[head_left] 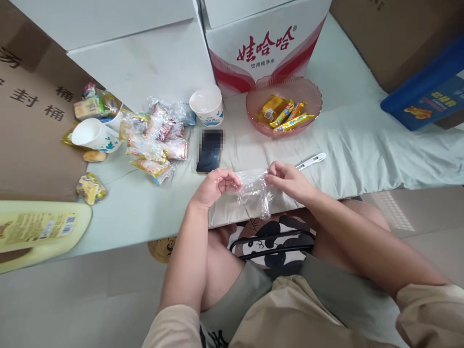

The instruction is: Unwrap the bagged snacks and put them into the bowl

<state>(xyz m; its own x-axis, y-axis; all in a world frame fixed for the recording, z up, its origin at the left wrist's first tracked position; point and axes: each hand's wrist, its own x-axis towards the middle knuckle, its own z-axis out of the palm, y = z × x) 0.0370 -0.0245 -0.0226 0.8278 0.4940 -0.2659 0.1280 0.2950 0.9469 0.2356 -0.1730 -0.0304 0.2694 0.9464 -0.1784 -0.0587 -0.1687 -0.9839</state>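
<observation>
A crumpled clear plastic film (pixel 256 189) is stretched between my two hands, above the front edge of the cloth-covered surface. My left hand (pixel 221 186) has its fingers curled at the film's left side. At the right side, my right hand (pixel 288 180) pinches the film between thumb and fingers. Just beyond my right hand lies a white utility knife (pixel 311 161), its near end hidden by the hand. A dark phone (pixel 210 151) lies flat beyond my left hand. Behind the film stands a pink glass bowl (pixel 253 118) with several yellow-wrapped snacks in it.
Left of the phone is a pile of wrapped snacks (pixel 155 140). One paper cup (pixel 206 106) stands behind the phone; another paper cup (pixel 94 135) lies tilted at the left. Boxes (pixel 268 53) line the back. A yellow jug (pixel 43 232) and a blue container (pixel 427 92) flank the sides.
</observation>
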